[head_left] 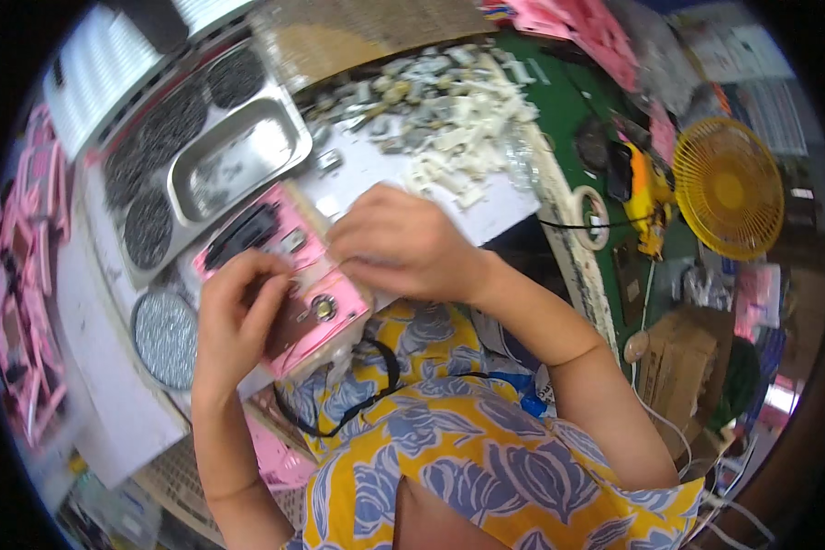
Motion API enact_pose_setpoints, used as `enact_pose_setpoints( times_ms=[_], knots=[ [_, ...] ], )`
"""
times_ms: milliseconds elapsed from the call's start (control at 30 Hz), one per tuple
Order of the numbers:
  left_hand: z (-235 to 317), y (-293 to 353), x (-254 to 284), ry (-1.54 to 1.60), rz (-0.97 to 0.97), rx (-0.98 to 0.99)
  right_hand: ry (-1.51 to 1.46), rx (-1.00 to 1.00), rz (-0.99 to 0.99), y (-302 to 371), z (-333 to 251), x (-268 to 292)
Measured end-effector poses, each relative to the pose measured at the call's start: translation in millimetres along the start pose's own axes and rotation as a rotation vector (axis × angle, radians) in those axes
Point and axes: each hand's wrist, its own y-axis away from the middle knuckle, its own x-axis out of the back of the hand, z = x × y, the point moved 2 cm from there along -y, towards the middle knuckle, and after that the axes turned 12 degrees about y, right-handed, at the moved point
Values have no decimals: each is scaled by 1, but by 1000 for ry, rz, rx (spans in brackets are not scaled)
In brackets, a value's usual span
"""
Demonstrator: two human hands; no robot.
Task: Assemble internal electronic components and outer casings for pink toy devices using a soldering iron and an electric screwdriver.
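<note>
A pink plastic casing lies open at the table's near edge, its inside facing up. It holds a long black part, a small silver block and a round metal-rimmed piece. My left hand bends over the casing's left side, thumb and forefinger pinched close to its middle. From the right, my right hand reaches over the casing's right edge with fingers closed together, somewhat blurred. Whatever sits between the fingertips of either hand is too small or hidden to name.
Behind the casing stands a steel tray beside dark round pads. A grey round disc lies left of my left hand. White and metal small parts are heaped farther back. A yellow fan and tape roll are at the right.
</note>
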Motion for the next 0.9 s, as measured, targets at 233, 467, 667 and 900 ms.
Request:
enact_pose_setpoints(
  times_ms=[233,467,667,900],
  knots=[
    [-1,3,-12,-69,186,-170,-385,-976,1164,138,66,168],
    [9,3,-19,-140,196,-210,98,-1104,1352,158,151,218],
    [10,6,-16,-68,259,-214,121,-861,1579,223,74,258],
    [8,4,-19,119,243,-65,-767,-451,894,171,21,191]
  ],
)
